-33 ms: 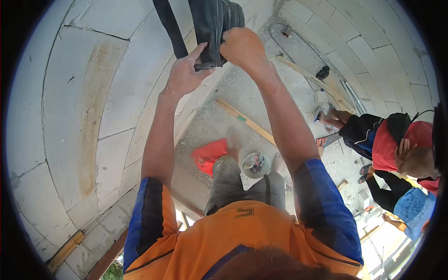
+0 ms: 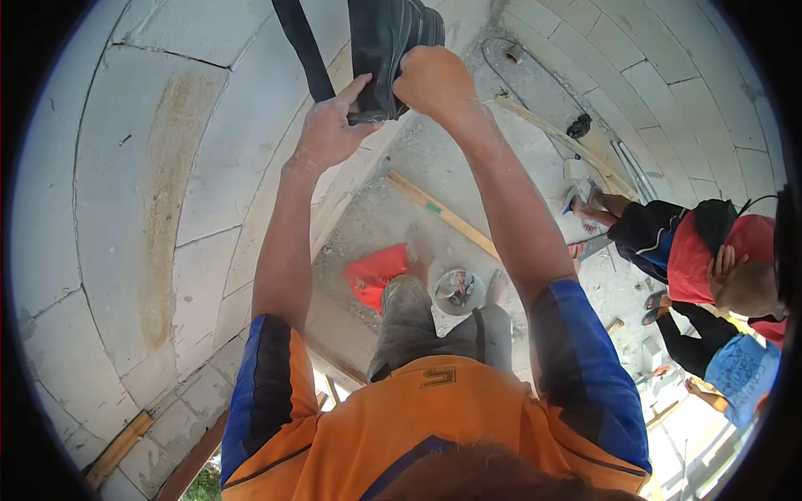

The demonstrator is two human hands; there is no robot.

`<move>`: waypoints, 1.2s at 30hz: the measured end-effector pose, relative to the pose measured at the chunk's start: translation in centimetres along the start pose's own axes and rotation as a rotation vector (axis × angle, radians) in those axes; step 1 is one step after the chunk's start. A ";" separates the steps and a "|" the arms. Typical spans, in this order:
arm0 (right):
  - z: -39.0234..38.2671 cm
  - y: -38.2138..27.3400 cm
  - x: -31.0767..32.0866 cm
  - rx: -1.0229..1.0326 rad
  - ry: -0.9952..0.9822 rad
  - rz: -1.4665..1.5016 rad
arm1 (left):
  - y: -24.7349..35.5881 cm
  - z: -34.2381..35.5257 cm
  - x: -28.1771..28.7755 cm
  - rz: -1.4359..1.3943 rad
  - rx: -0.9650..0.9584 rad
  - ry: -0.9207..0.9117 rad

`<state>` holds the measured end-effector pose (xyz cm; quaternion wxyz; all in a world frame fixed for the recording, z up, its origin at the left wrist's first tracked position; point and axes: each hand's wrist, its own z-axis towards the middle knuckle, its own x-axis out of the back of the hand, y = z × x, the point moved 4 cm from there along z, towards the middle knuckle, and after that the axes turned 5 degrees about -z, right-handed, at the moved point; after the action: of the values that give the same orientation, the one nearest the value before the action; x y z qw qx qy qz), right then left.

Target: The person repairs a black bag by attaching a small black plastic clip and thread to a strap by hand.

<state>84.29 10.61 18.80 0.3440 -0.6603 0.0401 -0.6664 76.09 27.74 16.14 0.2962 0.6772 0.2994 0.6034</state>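
Observation:
A black bag (image 2: 373,58) with a zipped side and a loose black strap (image 2: 302,50) hangs at the top of the view, in front of the block wall. My left hand (image 2: 330,138) grips its lower corner, thumb beneath and fingers against the front. At the zipped right side, my right hand (image 2: 436,82) is closed in a fist on the bag's edge. Its fingertips are turned away, so whether they pinch a zip pull is hidden. The bag's upper part runs out of view.
A pale block wall (image 2: 109,209) rises close on my left. Below me are a bucket (image 2: 476,292) with tools in it, a red cloth or bag (image 2: 373,275) and a wooden plank (image 2: 443,215). Two people, one in a red shirt (image 2: 689,259) and one in a blue shirt (image 2: 743,376), are at right.
The upper part of the bag has shifted slightly to the right. Both hands keep their hold in nearly the same place.

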 end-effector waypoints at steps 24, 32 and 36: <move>-41.5 32.4 -37.0 -0.656 -0.616 0.162 | -19.3 -20.2 -25.0 0.110 0.387 0.013; -38.7 40.9 -55.4 -0.528 -0.726 0.014 | -29.5 -33.9 -39.0 0.246 0.544 -0.378; -30.7 48.5 -61.7 -0.525 -0.453 -0.018 | -31.3 -31.5 -39.5 0.362 0.535 -0.356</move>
<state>69.36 -7.01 -62.31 0.1566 -0.8578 0.1269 -0.4728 39.55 19.06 -29.96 0.0443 0.8671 0.2657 0.4189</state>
